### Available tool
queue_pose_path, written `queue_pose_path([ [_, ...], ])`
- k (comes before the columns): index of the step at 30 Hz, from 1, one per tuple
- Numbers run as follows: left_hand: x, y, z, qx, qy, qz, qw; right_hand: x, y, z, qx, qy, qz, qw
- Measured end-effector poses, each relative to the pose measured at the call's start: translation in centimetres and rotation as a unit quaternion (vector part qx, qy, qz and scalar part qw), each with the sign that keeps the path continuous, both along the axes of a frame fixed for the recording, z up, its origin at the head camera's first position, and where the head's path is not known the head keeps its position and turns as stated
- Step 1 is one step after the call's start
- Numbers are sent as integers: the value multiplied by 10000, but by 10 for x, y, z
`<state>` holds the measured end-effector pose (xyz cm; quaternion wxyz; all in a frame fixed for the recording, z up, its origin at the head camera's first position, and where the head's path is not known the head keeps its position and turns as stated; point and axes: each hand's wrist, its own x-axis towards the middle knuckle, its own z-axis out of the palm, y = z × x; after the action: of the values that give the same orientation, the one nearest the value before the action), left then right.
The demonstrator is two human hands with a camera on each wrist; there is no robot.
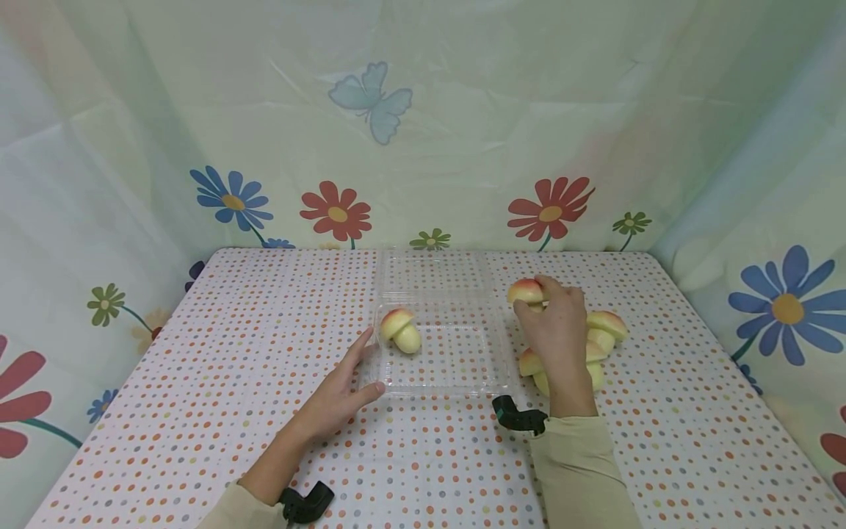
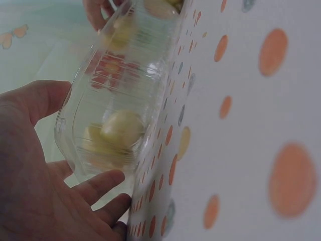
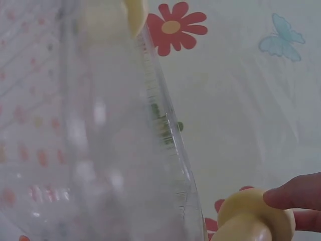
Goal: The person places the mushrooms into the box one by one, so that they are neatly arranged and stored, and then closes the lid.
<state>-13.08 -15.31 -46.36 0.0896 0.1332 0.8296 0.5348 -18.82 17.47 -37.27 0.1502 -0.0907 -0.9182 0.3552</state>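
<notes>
Lifting a mushroom (image 1: 526, 292) in pinching right fingers (image 1: 529, 311), at the tray's (image 1: 441, 383) 2 o'clock.
Left hand (image 1: 340, 393) lies open against the light tray; a nudge could slide it.

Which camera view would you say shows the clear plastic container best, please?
The head view: the whole clear plastic container lies open with one mushroom inside. The left wrist view shows one corner beside the left hand; the right wrist view shows a blurred wall.

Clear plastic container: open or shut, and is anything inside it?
Open. The clear plastic container has its lid folded back flat on the table, and one toy mushroom lies inside.
</notes>
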Motion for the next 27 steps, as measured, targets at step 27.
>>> queue_pose_path([
  [27,0,-1,0,-27,101,-48,9999,7,-17,8,-203,302,-57,9993],
])
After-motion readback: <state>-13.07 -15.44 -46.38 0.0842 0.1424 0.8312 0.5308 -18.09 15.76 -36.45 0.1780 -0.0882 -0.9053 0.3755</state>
